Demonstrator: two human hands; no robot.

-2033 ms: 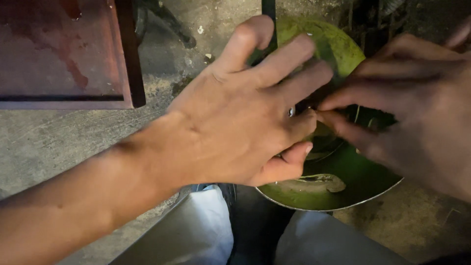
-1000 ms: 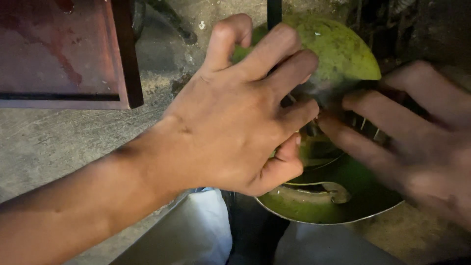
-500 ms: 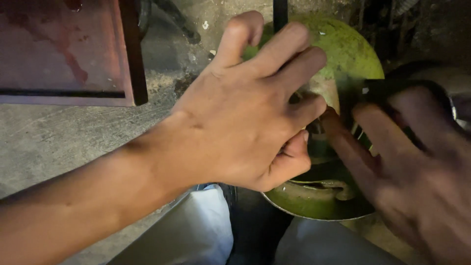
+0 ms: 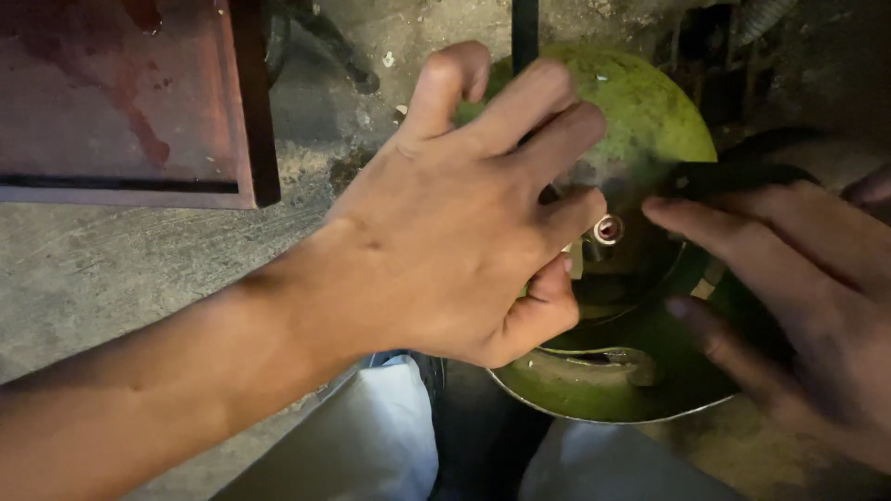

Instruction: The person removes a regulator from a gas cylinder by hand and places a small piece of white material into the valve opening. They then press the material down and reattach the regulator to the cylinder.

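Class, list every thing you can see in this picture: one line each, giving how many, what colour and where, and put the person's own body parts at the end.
Green round object: one, green and mottled, upper middle, under both hands.
Green metal dish: one, green with a pale rim, lower middle, below the round object.
Small metal fitting: one, silvery with a reddish centre, between the fingertips of both hands.
Dark upright bar: one, black, top middle, behind the round object.
Wooden board: one, reddish brown, top left.
Concrete floor: one, grey, left side.
White cloth: pale, bottom middle, over the person's legs.
Left hand: one, spread over the round object.
Right hand: one, right edge, fingers reaching toward the fitting.
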